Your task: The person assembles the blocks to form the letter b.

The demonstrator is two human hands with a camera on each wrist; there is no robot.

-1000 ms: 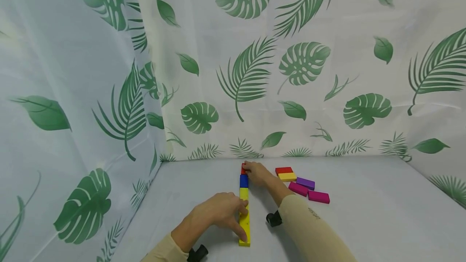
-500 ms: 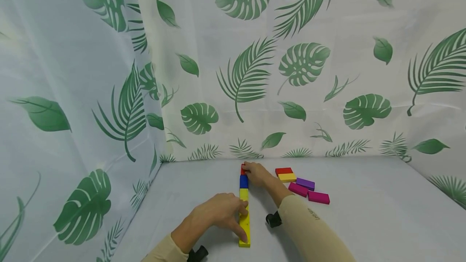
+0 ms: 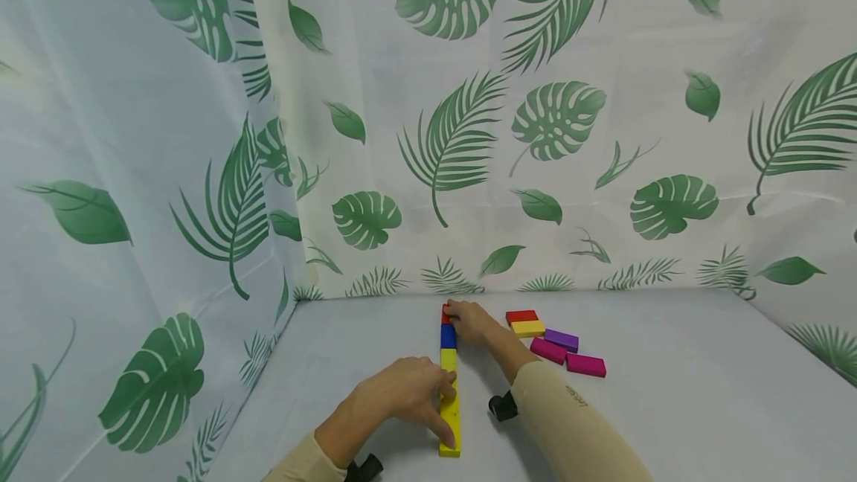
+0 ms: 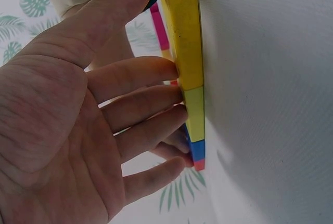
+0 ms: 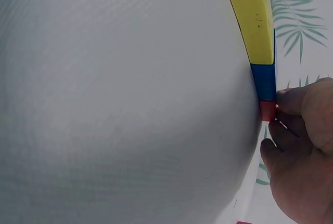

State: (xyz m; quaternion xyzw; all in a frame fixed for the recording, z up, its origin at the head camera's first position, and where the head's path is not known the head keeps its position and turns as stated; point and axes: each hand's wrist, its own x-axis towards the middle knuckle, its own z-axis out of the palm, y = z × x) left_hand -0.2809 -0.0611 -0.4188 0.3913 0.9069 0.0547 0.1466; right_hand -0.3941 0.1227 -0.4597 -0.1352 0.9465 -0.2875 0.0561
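A straight row of blocks runs away across the white surface. It has a yellow block [image 3: 453, 409] nearest, another yellow block [image 4: 196, 117] beyond it, then a blue block [image 3: 448, 337] and a small red block [image 3: 445, 315] at the far end. My left hand [image 3: 405, 387] rests along the row's left side. Its fingers are fairly straight, fingertips at the yellow blocks, with the thumb on the nearest yellow one. At the far end my right hand [image 3: 474, 322] holds the red block between thumb and curled fingers. Those fingers partly hide the red block in the head view.
Loose blocks lie right of the row: a red block [image 3: 521, 316], a yellow block [image 3: 527, 329], a purple block [image 3: 561, 340], a magenta block [image 3: 548, 350] and another magenta block [image 3: 585, 365]. A leaf-printed curtain [image 3: 469, 229] stands behind the surface.
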